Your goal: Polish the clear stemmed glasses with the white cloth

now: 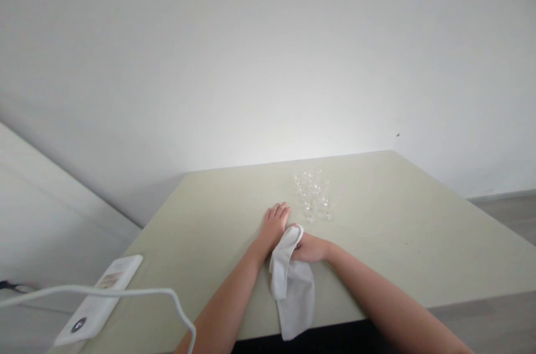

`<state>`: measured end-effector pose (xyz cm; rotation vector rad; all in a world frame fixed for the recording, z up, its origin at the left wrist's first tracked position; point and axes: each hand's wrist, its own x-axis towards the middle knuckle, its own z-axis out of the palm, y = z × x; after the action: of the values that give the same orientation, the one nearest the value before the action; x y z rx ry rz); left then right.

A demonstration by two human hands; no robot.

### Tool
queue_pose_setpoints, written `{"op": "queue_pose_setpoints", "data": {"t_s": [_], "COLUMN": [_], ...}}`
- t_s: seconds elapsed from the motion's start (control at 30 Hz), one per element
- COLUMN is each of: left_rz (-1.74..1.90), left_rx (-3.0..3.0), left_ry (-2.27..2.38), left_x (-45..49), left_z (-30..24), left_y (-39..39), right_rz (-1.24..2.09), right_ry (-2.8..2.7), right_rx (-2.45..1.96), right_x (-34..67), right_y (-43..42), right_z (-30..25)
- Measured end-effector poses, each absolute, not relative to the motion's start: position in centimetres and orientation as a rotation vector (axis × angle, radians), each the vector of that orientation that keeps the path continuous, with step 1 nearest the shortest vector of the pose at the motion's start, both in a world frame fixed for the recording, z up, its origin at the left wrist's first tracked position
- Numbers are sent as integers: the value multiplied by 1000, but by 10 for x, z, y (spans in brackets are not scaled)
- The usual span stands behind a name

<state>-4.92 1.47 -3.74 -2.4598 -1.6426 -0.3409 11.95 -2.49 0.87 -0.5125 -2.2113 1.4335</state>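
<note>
One cloth (296, 295) hangs gripped in right hand (311, 248), lower centre, tail overlapping near table edge (259, 334). Left hand (274, 224) lies loosely spread alongside.

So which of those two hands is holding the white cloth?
The right hand: the white cloth is gathered in its grip and hangs from it. The left hand is palm down, with no cloth between its visible fingers.

Bare forearms (234, 301) — black clothing (339, 338).
</note>
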Motion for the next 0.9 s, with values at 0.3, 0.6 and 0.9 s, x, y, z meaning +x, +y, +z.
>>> {"op": "queue_pose_setpoints", "data": {"t_s": [0.3,0.6,0.9], "left_rz": [-351,-340,-349], "left_rx": [-2453,-2445,-2460], "left_ry": [-1651,-1639,-1641], "left_x": [-49,-49,-48], "left_z": [-38,-38,-35], "left_y": [15,15,13], "right_rz": [1426,1407,1392], "right_ry": [-2202,-2216,-2256], "right_rx": [-516,-453,-483], "right_x": [119,118,119], "right_y": [-25,-23,-24], "right_z": [7,2,5]}}
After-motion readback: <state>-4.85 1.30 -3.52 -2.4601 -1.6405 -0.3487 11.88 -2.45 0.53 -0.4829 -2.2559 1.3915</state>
